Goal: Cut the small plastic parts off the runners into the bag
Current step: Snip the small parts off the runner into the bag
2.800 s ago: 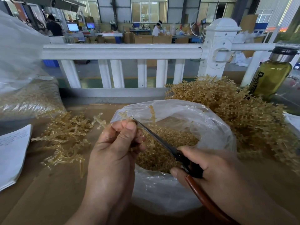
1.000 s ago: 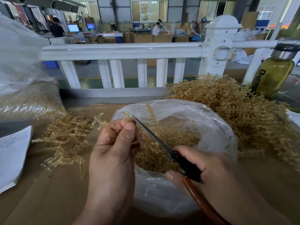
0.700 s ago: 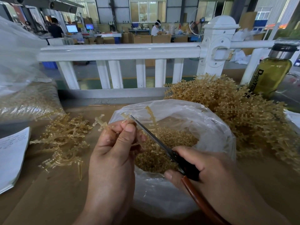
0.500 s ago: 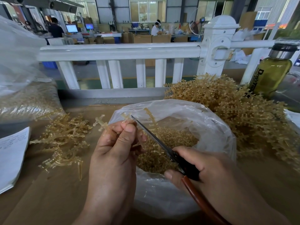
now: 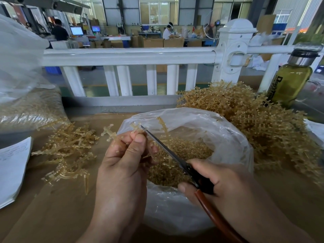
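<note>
Over bag: left hand pinches runner; right hand grips scissors, blades closed; cut parts inside.

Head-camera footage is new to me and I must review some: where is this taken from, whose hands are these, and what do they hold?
No machine here: a person wears the camera on the head, so you look down at their hands. The left hand pinches a plastic runner at the edge of the clear bag, which holds cut parts. The right hand grips scissors, blade tip at the runner. On the table: a heap of runners at right, a smaller heap at left, paper sheets, a green bottle.
</note>
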The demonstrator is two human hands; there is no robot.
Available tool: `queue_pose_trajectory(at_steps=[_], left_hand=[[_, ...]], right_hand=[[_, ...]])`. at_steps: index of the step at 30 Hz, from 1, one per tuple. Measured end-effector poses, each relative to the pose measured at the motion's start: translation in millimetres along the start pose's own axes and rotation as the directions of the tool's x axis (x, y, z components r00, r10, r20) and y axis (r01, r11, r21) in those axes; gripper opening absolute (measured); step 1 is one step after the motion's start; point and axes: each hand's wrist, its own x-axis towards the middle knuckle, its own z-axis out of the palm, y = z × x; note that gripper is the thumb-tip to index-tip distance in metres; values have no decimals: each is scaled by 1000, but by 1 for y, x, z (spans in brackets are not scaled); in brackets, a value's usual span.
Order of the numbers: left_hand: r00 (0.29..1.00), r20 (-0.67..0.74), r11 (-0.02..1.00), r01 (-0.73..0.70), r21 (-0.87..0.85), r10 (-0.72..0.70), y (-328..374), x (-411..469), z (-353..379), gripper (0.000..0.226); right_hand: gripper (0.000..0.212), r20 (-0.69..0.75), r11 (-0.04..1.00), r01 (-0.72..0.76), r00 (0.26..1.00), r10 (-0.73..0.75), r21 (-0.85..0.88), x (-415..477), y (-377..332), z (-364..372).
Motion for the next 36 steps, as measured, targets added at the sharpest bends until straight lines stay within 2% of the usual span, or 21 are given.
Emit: queue_pose_trajectory(at_steps=[5, 12, 20, 28, 31, 36], left_hand=[[1000, 0, 1000, 7, 4, -7, 1, 1, 0, 18], [1000, 3, 998, 0, 58, 0, 2, 0, 1, 18], [999, 38, 997, 10, 78, -13, 0, -5, 5, 9], [1000, 29, 996, 9, 85, -11, 1, -6, 4, 7], [1000, 24, 997, 6, 78, -8, 0, -6, 4, 11], [999, 34, 997, 10, 76, -13, 1, -6, 4, 8]], right_hand=[[42, -5, 1000, -20, 1000, 19, -7, 0, -1, 0], [58, 1, 1000, -16, 1000, 16, -20, 1, 2, 0], [45, -47, 1000, -1, 999, 2, 10, 0, 4, 0], [45, -45, 1000, -5, 999, 5, 0, 0, 4, 1], [51, -57, 1000, -12, 998, 13, 17, 0, 3, 1], [46, -40, 1000, -7, 999, 8, 16, 0, 2, -2]])
